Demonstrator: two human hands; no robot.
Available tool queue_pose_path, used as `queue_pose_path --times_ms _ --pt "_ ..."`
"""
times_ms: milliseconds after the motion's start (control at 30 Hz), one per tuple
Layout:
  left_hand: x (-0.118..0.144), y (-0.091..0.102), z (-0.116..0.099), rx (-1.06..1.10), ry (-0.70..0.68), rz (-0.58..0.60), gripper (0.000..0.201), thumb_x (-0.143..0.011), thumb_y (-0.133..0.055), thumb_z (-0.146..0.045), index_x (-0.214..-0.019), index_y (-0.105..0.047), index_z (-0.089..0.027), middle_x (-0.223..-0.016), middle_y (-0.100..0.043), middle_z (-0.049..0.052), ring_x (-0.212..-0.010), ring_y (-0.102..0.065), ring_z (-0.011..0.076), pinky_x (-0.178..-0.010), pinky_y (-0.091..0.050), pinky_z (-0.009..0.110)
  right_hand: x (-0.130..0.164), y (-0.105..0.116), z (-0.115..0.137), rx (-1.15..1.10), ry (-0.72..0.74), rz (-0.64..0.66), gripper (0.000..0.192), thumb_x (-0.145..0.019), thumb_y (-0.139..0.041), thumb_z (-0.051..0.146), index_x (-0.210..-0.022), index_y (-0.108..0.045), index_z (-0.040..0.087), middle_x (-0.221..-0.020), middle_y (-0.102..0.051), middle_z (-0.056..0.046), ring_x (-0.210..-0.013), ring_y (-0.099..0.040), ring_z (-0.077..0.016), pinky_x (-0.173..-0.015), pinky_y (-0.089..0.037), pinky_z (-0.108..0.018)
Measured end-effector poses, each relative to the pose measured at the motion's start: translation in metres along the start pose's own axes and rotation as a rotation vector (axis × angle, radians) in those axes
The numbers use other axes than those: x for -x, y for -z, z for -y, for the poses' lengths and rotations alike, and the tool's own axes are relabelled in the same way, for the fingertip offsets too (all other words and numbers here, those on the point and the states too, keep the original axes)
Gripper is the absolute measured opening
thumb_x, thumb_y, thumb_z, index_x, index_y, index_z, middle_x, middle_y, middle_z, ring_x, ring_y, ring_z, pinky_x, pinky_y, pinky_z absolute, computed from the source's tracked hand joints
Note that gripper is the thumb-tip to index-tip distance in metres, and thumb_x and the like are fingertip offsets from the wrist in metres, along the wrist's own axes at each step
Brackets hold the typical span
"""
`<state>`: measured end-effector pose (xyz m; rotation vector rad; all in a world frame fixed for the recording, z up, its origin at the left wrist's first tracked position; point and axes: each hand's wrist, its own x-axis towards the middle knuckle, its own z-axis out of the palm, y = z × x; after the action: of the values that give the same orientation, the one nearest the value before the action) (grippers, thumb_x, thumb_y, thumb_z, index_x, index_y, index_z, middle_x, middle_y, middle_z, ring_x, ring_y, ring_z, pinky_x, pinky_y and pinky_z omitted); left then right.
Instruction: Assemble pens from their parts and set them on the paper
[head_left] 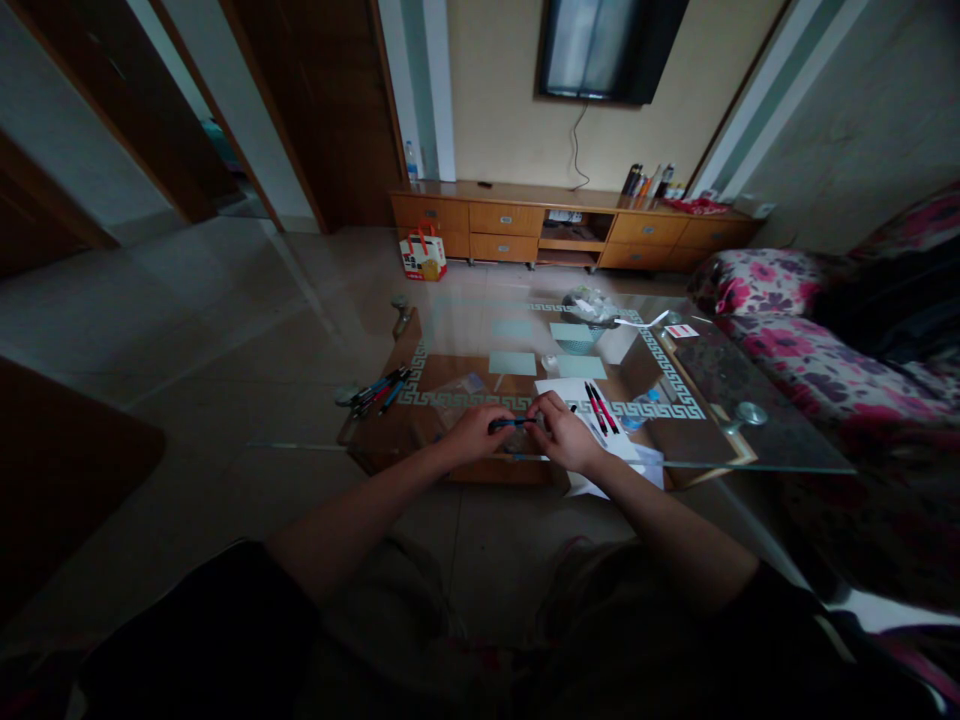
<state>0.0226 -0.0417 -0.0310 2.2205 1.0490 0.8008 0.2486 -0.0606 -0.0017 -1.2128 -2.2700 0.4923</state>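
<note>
Pen (504,425) in left hand (477,434); right hand (560,434) too.

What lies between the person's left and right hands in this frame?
A slim dark pen, spanning from the fingers of the left hand to those of the right hand, as the head view shows.

Glass worktop (694,410), key-pattern border. Pen bundle (379,390) left of hands (562,434). White paper (555,387) at right, bearing red-and-black pens (604,409). Card (681,331) beyond, farther right.
</note>
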Motion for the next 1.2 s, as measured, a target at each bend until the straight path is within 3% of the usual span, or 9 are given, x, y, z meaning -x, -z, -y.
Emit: queue_pose_path --times_ms 267,467,700,900,1200 --pt "0.0005 0.0011 -0.0007 -0.005 -0.006 0.029 0.023 -0.091 -0.058 -0.029 -0.106 -0.072 -0.019 -0.096 -0.071 0.006 -0.088 -0.063 0.0179 -0.081 -0.047 0.028 -0.0002 -0.0021 -0.0027 0.02 0.028 0.005 0.015 -0.1 -0.047 0.034 -0.099 -0.057 0.022 -0.109 -0.052 -0.007 -0.087 -0.06 -0.0182 -0.083 -0.05 -0.032" --pt "-0.0002 0.0009 0.0 0.003 -0.007 0.011 0.02 -0.09 -0.06 -0.028 -0.103 -0.072 -0.019 -0.097 -0.071 0.006 -0.091 -0.063 0.0183 -0.081 -0.047 0.028 0.0002 -0.0026 -0.0048 0.025 0.016 0.025 0.018 -0.096 -0.055 0.034 -0.109 -0.057 0.022 -0.111 -0.052 -0.008 -0.082 -0.058 -0.0173 -0.078 -0.051 -0.031" --pt "-0.0001 0.0013 0.0009 0.0 -0.03 0.026 0.02 -0.091 -0.059 -0.029 -0.102 -0.072 -0.019 -0.096 -0.071 0.006 -0.09 -0.063 0.0183 -0.082 -0.047 0.029 0.0 -0.0048 -0.0071 0.027 0.057 0.031 0.019 -0.101 -0.047 0.034 -0.098 -0.06 0.022 -0.109 -0.053 -0.008 -0.09 -0.059 -0.0187 -0.086 -0.051 -0.033" --pt "-0.0002 0.0019 -0.0009 -0.001 -0.016 0.013 0.02 -0.091 -0.059 -0.029 -0.101 -0.072 -0.018 -0.095 -0.071 0.006 -0.088 -0.063 0.0185 -0.08 -0.047 0.029 0.0 -0.0054 -0.0079 0.027 0.045 0.02 0.02 -0.099 -0.051 0.036 -0.11 -0.06 0.022 -0.11 -0.053 -0.008 -0.087 -0.06 -0.019 -0.082 -0.052 -0.033" --pt "-0.0008 0.0043 -0.002 -0.026 -0.021 0.053 0.019 -0.09 -0.059 -0.029 -0.096 -0.074 -0.019 -0.093 -0.073 0.005 -0.087 -0.064 0.0189 -0.08 -0.046 0.029 -0.0005 -0.0014 -0.0055 0.027 0.083 0.045 0.019 -0.1 -0.048 0.033 -0.104 -0.064 0.023 -0.111 -0.054 -0.008 -0.091 -0.061 -0.0192 -0.085 -0.051 -0.033"
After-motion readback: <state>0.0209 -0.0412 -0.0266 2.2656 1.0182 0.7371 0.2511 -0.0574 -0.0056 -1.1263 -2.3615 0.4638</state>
